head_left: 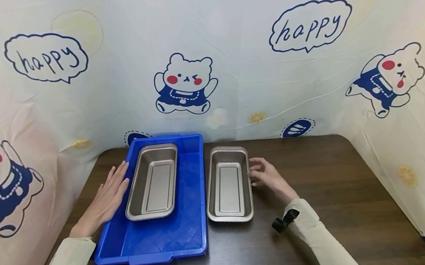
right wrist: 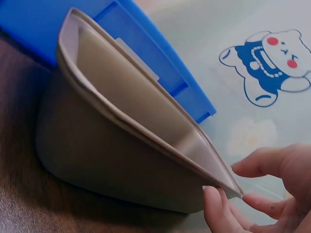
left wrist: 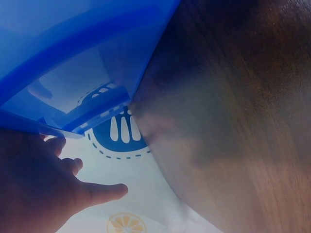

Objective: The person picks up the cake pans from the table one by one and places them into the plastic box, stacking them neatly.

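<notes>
Two pans on a counter [head_left: 328,172], flanked by a person's hands; twelve o'clock is the far edge, backed by a printed cloth [head_left: 239,32]. The right pan [head_left: 228,186] stands upright on the counter, its long axis running nearly twelve to six. The governing relation is between this pan and the right hand [head_left: 271,179]: the pan lies at nine o'clock from it, and the right hand is clearly the nearer of the two. Its fingers are spread and loosely bent about the rim's far corner, as the right wrist view shows; one fingertip seems to meet the rim, but no firm pinch is seen. A black strap [head_left: 290,216] sits at that wrist. At nine o'clock from the right pan, just beside it, is the blue tray [head_left: 161,240]; whether the two touch cannot be told. The left pan [head_left: 159,186] lies inside the tray, toward eleven o'clock, its long axis tilted slightly toward one and seven. The left hand [head_left: 110,195] lies along the tray's nine o'clock wall, fingers extended, apparently touching the rim and grasping nothing; the tray thus stands between it and the right pan.
</notes>
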Tool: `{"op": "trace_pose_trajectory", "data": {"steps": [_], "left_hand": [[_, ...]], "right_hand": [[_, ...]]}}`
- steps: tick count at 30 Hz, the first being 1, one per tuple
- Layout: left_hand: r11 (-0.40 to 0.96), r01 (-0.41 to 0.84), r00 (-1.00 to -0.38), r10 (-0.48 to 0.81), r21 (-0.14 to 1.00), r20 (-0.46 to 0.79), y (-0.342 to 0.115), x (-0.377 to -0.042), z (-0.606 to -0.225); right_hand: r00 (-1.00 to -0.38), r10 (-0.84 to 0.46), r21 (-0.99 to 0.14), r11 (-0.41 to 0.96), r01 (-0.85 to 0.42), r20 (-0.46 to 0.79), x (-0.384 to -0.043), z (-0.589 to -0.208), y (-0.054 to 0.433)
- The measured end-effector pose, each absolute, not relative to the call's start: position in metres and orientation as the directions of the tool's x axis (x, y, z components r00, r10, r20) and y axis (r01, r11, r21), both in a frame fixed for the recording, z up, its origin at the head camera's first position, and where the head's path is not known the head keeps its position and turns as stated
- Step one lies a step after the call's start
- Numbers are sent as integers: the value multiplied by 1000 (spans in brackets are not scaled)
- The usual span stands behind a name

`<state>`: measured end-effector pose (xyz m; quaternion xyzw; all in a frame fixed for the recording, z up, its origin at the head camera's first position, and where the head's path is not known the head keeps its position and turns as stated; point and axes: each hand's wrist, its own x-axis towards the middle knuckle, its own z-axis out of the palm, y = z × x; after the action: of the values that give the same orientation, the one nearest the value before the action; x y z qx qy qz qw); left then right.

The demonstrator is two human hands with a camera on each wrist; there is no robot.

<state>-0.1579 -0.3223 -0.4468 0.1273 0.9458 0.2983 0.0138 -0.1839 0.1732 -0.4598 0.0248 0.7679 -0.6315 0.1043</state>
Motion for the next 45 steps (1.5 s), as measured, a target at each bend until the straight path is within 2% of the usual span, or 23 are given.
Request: {"op": "trace_pose_trajectory", "data": {"steps": [6,22,34,45], "left_hand": [[785,226,-968,245,577,46,-322,-157,-446],[783,227,-967,250,579,41,-322,-159,-447],[777,242,-965,258,582,57,-323,-159,-448],[774,243,-964,259,584,59,-323,-158,-448]], "right_hand": [[-970,-137,-973,149,179,-199,-187,-469,175],[-962,-139,-963,165,213,-237,-189,-465,168],[-964,-119,-948,246,203,-238,-184,-458,165],[-958,-172,-930,328,165,-230,-181,-456,168]]}}
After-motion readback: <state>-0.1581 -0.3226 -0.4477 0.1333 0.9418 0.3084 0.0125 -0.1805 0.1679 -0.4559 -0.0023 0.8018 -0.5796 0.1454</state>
